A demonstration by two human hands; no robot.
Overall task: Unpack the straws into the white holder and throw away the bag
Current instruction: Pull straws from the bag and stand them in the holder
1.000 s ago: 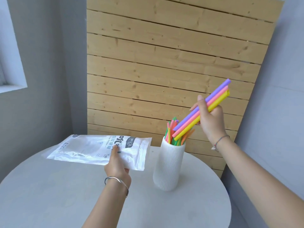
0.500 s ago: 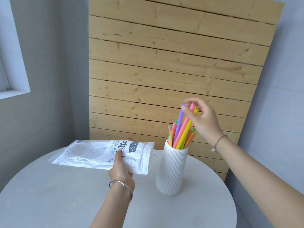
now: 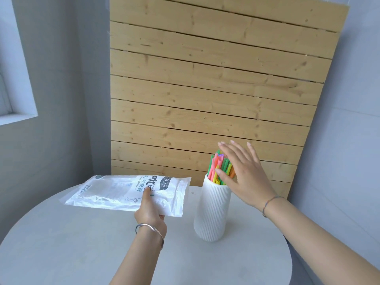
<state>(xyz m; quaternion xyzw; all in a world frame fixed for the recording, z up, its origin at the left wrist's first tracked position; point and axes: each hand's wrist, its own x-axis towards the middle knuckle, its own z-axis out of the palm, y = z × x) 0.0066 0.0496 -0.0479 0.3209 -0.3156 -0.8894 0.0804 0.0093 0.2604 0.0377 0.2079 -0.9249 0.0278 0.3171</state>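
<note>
A ribbed white holder [image 3: 212, 212] stands upright on the round grey table [image 3: 82, 243], right of centre. Several coloured straws [image 3: 219, 168] stick out of its top: green, pink, yellow, orange and purple. My right hand [image 3: 244, 177] is open, fingers spread, palm against the right side of the straw tops and holding nothing. My left hand [image 3: 150, 212] pinches the near right corner of a clear plastic bag [image 3: 123, 192] with printed text, held flat just above the table, left of the holder. The bag looks flat; I cannot tell whether anything is inside.
A panel of pale wooden slats [image 3: 205, 99] leans against the grey wall behind the table. A window sill [image 3: 16, 118] shows at the far left. The table's right edge [image 3: 287, 254] curves close to the holder.
My right hand pushed the purple, pink and yellow straws down into the holder and let them go; it now rests open against the straw tops. The left hand keeps its hold on the bag.
</note>
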